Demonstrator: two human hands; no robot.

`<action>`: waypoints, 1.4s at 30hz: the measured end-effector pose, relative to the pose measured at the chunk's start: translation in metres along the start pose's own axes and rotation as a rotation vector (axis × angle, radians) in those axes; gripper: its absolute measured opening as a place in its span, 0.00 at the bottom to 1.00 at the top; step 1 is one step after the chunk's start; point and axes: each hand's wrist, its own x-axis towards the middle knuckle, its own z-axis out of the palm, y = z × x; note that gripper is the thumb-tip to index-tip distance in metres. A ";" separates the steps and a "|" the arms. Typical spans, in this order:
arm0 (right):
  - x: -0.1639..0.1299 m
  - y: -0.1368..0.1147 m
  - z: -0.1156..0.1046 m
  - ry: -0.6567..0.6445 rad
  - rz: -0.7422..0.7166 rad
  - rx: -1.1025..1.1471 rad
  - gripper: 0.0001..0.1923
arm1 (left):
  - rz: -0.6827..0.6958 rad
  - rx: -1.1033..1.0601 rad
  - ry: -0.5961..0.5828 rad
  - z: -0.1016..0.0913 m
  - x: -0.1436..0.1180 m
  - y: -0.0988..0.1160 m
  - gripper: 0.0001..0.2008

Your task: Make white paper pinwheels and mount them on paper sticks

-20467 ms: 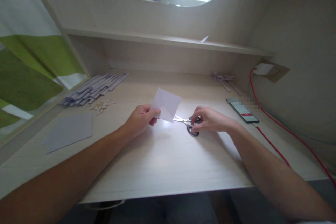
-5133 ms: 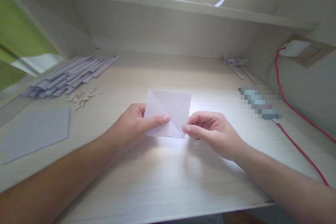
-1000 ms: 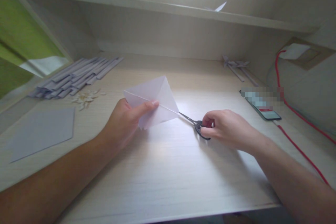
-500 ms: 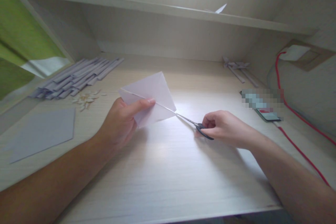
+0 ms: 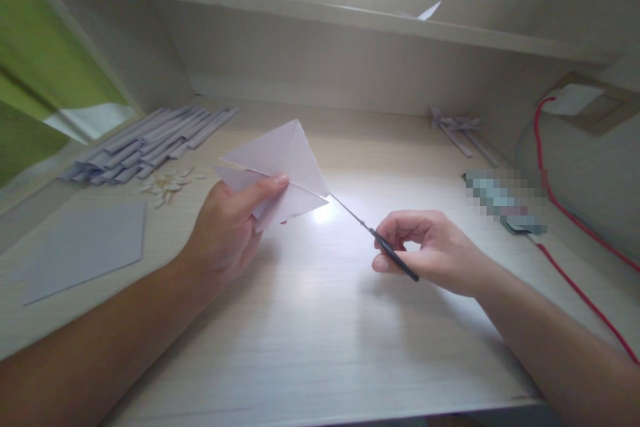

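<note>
Two bare hands work above a pale wooden desk (image 5: 320, 340). Left hand (image 5: 227, 230) has its grip pinched on a folded white paper (image 5: 275, 170), thumb across the front face, fingers behind; paper is held off the desk, peak pointing to 12 o'clock, right corner pointing to 3 o'clock. Right hand (image 5: 430, 250) has its grip clenched on the dark handles of a pair of scissors (image 5: 373, 233); the thin blades run toward 10 o'clock and their tip meets the paper's right corner along its fold line. Cannot tell whether the blades are parted, seen edge-on.

Around them: at 9 o'clock of the left hand, a flat grey sheet (image 5: 83, 250) lies on the desk. At 10 o'clock, a stack of folded grey paper strips (image 5: 145, 143) sits near the back left, with a small scatter of pale scraps (image 5: 167, 187) just beside it. At 1 o'clock of the right hand, a few finished paper pieces (image 5: 457, 130) lie near the back wall. At 2 o'clock, a phone (image 5: 505, 197), blurred, lies flat with a red cable (image 5: 575, 283) running from it along the desk's right edge and up to a wall socket (image 5: 575, 100). Shelf (image 5: 350, 13) above carries a white paper scrap (image 5: 430, 11).
</note>
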 end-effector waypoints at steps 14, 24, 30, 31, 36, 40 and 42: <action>-0.002 -0.003 0.000 0.006 0.001 -0.020 0.18 | 0.067 -0.006 -0.017 0.000 0.002 -0.005 0.03; -0.002 -0.001 0.000 0.012 0.001 -0.044 0.18 | 0.061 0.015 0.010 -0.002 0.003 -0.005 0.06; -0.002 0.002 0.000 0.014 -0.013 -0.051 0.19 | 0.065 0.038 0.010 -0.002 0.003 -0.006 0.04; -0.002 0.002 0.000 0.014 -0.016 -0.052 0.19 | 0.068 0.042 0.008 -0.002 0.003 -0.006 0.04; -0.002 0.000 0.000 0.024 -0.011 -0.055 0.18 | 0.081 0.052 0.010 -0.002 0.003 -0.006 0.05; -0.002 -0.001 0.000 0.024 -0.003 -0.041 0.18 | 0.077 0.057 0.008 -0.002 0.003 -0.006 0.05; -0.002 -0.002 0.000 0.022 0.001 -0.036 0.18 | 0.078 0.061 0.006 -0.002 0.003 -0.006 0.05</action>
